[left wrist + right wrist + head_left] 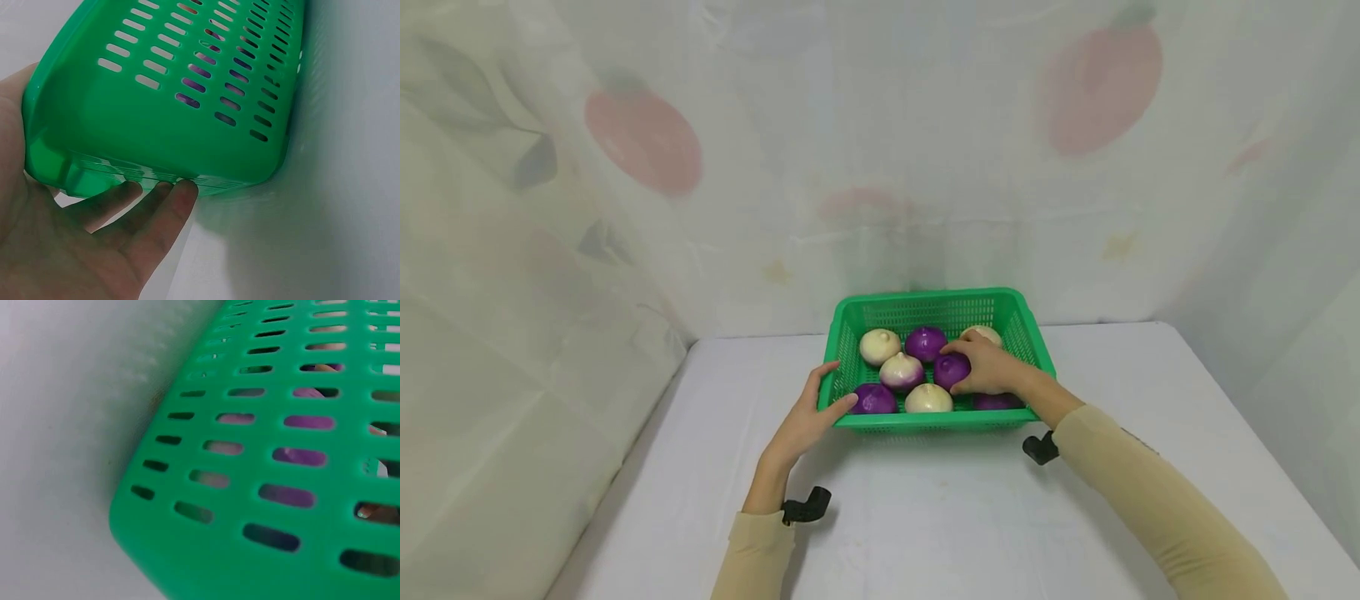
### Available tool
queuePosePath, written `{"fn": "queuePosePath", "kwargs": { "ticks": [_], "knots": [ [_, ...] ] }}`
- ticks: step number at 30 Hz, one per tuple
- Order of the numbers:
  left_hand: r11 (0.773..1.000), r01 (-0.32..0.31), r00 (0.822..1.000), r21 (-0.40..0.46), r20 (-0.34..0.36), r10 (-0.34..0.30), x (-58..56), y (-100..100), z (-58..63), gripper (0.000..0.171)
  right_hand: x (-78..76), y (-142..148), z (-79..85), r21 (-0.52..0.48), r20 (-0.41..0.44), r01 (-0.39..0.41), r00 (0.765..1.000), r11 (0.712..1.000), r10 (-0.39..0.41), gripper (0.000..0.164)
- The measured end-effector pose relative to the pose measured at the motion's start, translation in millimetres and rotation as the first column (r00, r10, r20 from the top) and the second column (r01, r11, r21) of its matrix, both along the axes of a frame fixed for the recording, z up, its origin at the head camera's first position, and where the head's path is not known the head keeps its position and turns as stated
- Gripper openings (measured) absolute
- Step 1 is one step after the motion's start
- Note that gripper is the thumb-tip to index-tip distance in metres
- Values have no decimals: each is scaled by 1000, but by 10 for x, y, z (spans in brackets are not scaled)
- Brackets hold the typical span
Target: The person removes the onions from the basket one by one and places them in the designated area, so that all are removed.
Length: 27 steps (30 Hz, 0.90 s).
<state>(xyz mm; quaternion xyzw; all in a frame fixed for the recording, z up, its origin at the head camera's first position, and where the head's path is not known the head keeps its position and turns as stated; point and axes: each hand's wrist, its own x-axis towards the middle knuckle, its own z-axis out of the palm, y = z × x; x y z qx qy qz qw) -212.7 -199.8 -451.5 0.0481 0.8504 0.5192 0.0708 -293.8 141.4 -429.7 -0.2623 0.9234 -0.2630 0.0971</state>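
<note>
A green plastic basket [934,419] with slotted walls holds several purple and white onions. At its left front corner my left hand [801,427] grips the rim, thumb on the inner side. The left wrist view shows fingers [164,228] against the basket's outer wall. Inside the basket, my right hand [990,367] holds a purple onion [951,372] between thumb and fingers. Around it are a purple onion [925,342] behind, a white onion [929,398] in front and a white-and-purple onion [901,372] to the left. The basket wall [250,469] hides my right hand in the right wrist view.
A white cloth covers the table [917,517]. Behind the basket hangs a pale curtain [880,150] with faded fruit prints, and sheets also enclose both sides. Other onions in the basket include a purple one [873,399] at front left and a white one [880,347] at back left.
</note>
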Motion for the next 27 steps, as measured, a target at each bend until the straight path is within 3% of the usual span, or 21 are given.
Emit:
{"fn": "queuePosePath", "kwargs": {
  "ticks": [4,13,27],
  "knots": [
    [1000,-1,1000,-5,-12,1,11,-12,-6,73,7,-17,-6,1,-3,-23,1000,1000,23,68],
    [1000,5,1000,9,-22,-5,11,-9,-5,74,-1,43,16,-61,-55,19,998,998,-23,64],
    [1000,-6,1000,-22,-2,6,42,-4,27,81,165,213,283,-160,-92,23,995,987,-38,63]
  ]
}}
